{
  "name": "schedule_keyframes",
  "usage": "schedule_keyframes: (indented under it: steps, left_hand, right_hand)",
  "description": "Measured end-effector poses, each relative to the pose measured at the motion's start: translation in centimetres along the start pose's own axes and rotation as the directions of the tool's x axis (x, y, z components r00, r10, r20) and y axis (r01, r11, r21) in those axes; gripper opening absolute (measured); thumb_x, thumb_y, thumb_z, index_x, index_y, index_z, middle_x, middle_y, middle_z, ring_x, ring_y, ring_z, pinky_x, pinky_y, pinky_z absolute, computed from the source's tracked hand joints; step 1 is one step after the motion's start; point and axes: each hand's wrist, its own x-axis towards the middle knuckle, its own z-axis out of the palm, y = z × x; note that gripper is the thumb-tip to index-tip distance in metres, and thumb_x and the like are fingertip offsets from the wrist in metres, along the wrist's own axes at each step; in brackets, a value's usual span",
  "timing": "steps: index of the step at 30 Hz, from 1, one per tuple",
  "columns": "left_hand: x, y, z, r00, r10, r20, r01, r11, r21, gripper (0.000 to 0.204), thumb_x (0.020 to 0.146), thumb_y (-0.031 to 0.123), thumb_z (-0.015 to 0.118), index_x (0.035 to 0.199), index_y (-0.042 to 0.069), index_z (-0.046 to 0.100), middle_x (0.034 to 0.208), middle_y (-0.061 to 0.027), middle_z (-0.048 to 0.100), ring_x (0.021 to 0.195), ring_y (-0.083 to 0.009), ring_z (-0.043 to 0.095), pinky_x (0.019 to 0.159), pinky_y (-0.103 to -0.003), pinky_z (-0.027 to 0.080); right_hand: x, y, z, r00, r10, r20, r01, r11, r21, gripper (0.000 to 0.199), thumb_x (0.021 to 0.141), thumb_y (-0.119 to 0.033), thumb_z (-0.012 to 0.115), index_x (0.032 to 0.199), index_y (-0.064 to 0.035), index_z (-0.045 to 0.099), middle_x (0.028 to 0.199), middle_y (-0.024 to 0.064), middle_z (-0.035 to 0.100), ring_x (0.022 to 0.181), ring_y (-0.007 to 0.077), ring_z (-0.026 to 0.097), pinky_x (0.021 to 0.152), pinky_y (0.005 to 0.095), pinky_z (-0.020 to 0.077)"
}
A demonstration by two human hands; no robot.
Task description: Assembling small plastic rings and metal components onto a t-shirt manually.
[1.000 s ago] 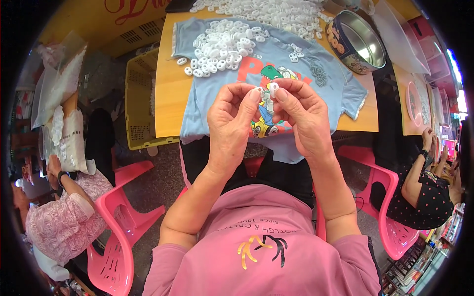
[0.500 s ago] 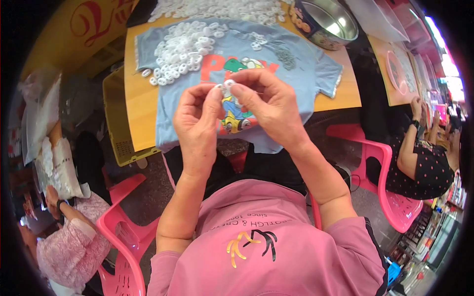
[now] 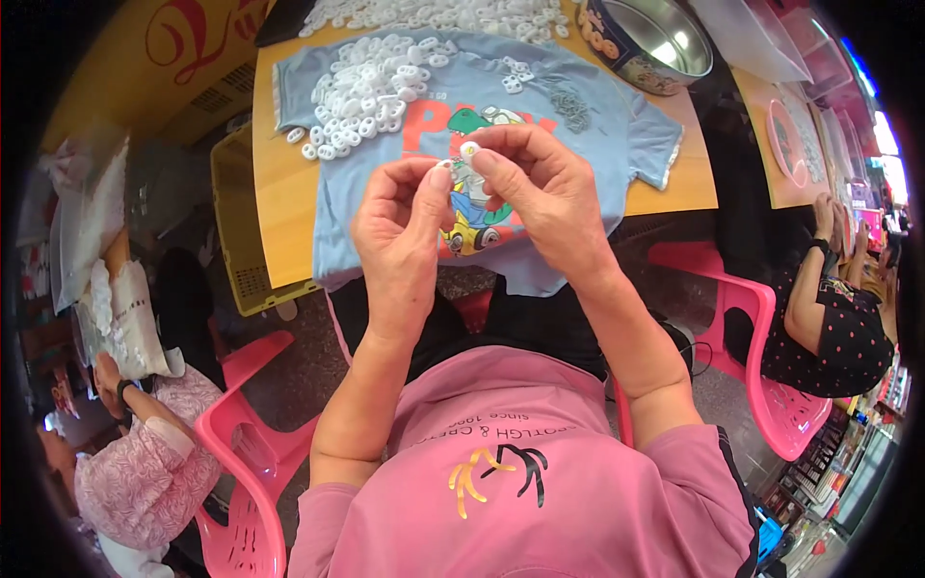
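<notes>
Above a light-blue T-shirt spread on the table, my hands are raised close together, fingertips a little apart. My right hand pinches a small white oval plastic piece with a yellowish spot on it. In my left hand, thumb and forefinger close on a small white piece, mostly hidden by the fingertips. A heap of white oval plastic pieces with holes lies on the shirt's left. Farther right sit a few separate white pieces and a small pile of grey metal bits.
More white pieces cover the table's far edge, beside a round metal tin. A yellow crate stands left of the wooden table. Pink chairs flank me, with people seated left and right.
My fingertips have drawn slightly apart, and the right hand's white piece now shows more. The whole view has shifted a little.
</notes>
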Motion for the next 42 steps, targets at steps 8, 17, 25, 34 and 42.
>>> schedule_keyframes:
  steps: [8,17,25,34,42]
  left_hand:
    - [0.0,0.1,-0.1,1.000,0.011,-0.003,-0.011,1.000,0.028,0.012,0.094,0.011,0.063,0.099,0.001,0.060,0.084,-0.0003,0.061,0.066,-0.0030,0.052,0.058,-0.018,0.043]
    - [-0.3,0.5,0.0,0.998,-0.046,0.031,0.049,0.995,-0.090,0.014,0.093,0.010,0.064,0.101,0.000,0.058,0.087,-0.0026,0.062,0.069,-0.0063,0.057,0.060,-0.019,0.046]
    - [-0.4,0.6,-0.2,0.992,-0.108,0.058,0.115,0.982,-0.149,0.013,0.091,0.008,0.067,0.098,-0.001,0.061,0.081,-0.0041,0.064,0.068,-0.0079,0.059,0.062,-0.020,0.047]
    - [0.1,0.3,-0.2,0.994,-0.086,0.065,0.097,0.978,-0.183,0.014,0.090,0.008,0.069,0.098,0.000,0.062,0.083,-0.0043,0.065,0.069,-0.0081,0.059,0.063,-0.021,0.047]
    - [0.1,-0.4,-0.6,0.980,-0.002,0.198,0.019,0.996,-0.084,0.022,0.095,0.018,0.063,0.109,0.001,0.063,0.112,-0.0047,0.060,0.097,-0.0098,0.055,0.085,-0.025,0.043]
  right_hand:
    - [-0.1,0.2,0.1,1.000,0.027,0.015,-0.028,0.997,0.067,0.022,0.093,-0.013,0.065,0.109,0.0017,0.065,0.088,0.0021,0.066,0.072,0.0061,0.057,0.063,0.0223,0.0499]
    - [-0.6,0.8,0.5,0.974,-0.225,0.010,0.222,0.952,-0.213,0.022,0.092,-0.008,0.065,0.111,0.0019,0.063,0.098,0.0042,0.067,0.078,0.0069,0.060,0.068,0.0213,0.0502]
    - [-1.1,0.6,0.6,0.988,-0.156,0.008,0.155,0.976,-0.152,0.021,0.092,-0.007,0.065,0.111,0.0025,0.063,0.100,0.0049,0.067,0.081,0.0079,0.062,0.071,0.0211,0.0505]
    - [-0.6,1.0,1.1,0.994,-0.113,0.007,0.113,0.993,0.023,0.020,0.093,-0.009,0.064,0.110,0.0030,0.064,0.097,0.0053,0.067,0.080,0.0088,0.062,0.072,0.0226,0.0513]
    - [-0.1,0.0,-0.7,0.988,0.085,0.131,-0.125,0.933,0.337,0.033,0.093,-0.008,0.063,0.124,0.0012,0.055,0.095,0.0063,0.066,0.073,0.0113,0.061,0.067,0.0242,0.0509]
